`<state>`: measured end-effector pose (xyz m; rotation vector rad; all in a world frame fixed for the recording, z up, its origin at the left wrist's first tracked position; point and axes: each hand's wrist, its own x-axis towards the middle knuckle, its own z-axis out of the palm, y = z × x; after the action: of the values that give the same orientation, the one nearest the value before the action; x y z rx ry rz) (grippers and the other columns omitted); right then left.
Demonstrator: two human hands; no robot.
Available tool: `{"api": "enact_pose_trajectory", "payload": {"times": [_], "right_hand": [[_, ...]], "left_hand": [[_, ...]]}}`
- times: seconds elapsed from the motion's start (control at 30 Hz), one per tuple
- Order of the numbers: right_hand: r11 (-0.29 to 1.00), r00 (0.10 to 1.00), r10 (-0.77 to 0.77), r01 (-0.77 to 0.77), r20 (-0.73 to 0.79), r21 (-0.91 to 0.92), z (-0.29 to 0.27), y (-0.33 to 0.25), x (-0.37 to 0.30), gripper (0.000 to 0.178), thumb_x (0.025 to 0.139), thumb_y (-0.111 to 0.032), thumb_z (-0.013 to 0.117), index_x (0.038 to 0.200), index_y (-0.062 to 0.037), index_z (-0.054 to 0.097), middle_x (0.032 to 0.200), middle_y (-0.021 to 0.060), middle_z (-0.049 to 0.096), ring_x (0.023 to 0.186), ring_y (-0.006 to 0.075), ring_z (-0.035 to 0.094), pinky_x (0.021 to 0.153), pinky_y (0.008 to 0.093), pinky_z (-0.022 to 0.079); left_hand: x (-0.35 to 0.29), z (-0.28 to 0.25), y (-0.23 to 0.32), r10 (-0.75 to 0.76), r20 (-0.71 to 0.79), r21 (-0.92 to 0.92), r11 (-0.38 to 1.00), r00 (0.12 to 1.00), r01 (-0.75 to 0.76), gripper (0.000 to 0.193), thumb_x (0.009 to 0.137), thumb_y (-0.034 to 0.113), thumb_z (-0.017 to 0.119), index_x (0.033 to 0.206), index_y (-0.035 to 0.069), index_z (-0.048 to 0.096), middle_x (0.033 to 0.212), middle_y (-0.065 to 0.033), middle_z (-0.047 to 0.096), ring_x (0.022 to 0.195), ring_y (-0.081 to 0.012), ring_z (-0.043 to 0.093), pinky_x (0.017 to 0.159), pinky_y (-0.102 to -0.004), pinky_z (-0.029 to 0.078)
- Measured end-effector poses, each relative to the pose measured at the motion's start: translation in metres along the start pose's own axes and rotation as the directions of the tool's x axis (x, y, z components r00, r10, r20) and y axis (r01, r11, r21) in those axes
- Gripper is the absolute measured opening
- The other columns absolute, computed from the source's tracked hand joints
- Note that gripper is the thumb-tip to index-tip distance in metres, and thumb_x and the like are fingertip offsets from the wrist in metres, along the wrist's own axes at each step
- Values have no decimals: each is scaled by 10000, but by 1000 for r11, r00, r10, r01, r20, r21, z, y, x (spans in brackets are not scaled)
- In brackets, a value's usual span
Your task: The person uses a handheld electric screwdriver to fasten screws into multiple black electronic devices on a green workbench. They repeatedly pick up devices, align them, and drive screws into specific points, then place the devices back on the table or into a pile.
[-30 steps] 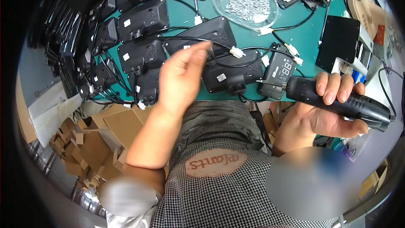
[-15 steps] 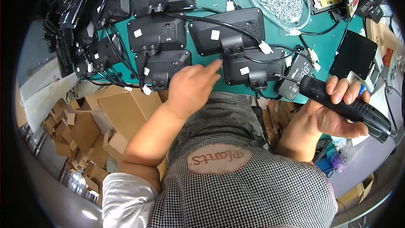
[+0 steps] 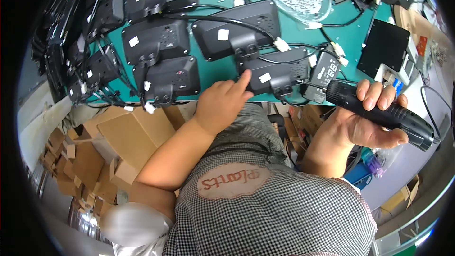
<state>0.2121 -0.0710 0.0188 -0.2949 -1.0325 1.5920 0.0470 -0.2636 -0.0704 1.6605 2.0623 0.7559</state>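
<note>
My right hand [image 3: 351, 128] is wrapped around a black electric screwdriver [image 3: 386, 119]. Its bit reaches left to the lower right corner of a black display housing [image 3: 279, 72], which lies back side up at the table's near edge. My left hand [image 3: 220, 106] holds nothing; its index finger is stretched out onto the left end of that housing, the thumb stands apart and the other fingers are bent. Beyond lies a larger black housing [image 3: 218, 40] with a cable and white connector [image 3: 281, 44]. A small display unit with lit-looking digits [image 3: 322, 78] sits right of the bit.
A clear plastic tub [image 3: 270, 0] of screws stands at the far middle of the green mat [image 3: 213, 73]. More black housings [image 3: 156, 40] with cables fill the left. A flat black panel [image 3: 384, 47] lies at right. Cardboard boxes [image 3: 125, 130] stand below the table on the left.
My left index finger has come down onto the left end of the near housing. The screwdriver bit stays at its corner. The whole scene has shifted left in the view.
</note>
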Motion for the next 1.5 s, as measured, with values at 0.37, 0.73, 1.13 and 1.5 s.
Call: {"api": "enact_pose_trajectory", "payload": {"times": [0.37,0.73,1.13,1.5], "right_hand": [[994,996,-72,68,-48,-81,-20,-27,6,603,821,-539,608,1171,-56,518,860,95,566,661,184,559,610,342,460],[999,998,-41,40,-37,-25,-13,-3,6,621,831,-540,594,1206,-55,497,864,97,563,651,204,561,615,359,479],[999,999,14,-15,-46,-38,3,17,13,613,809,-530,624,1192,-64,513,843,75,552,632,182,538,581,328,431],[999,1000,28,-29,-12,-20,16,31,28,589,813,-486,644,1176,-47,495,830,78,538,636,180,556,597,324,456]], "left_hand": [[59,-51,-42,-360,-115,191,906,926,377,594,769,264,719,1291,76,506,726,-159,583,643,-328,568,610,-393,465],[56,-27,-30,-168,-55,116,978,984,173,677,722,361,725,1274,52,486,763,-116,616,676,-302,593,604,-385,488],[72,-13,-16,-39,81,-60,997,996,44,648,734,332,705,1280,58,490,746,-90,557,694,-280,556,627,-381,467],[102,-100,-67,-108,-313,60,989,944,133,291,819,182,638,1085,65,636,740,-138,615,667,-319,593,594,-399,479]]}}
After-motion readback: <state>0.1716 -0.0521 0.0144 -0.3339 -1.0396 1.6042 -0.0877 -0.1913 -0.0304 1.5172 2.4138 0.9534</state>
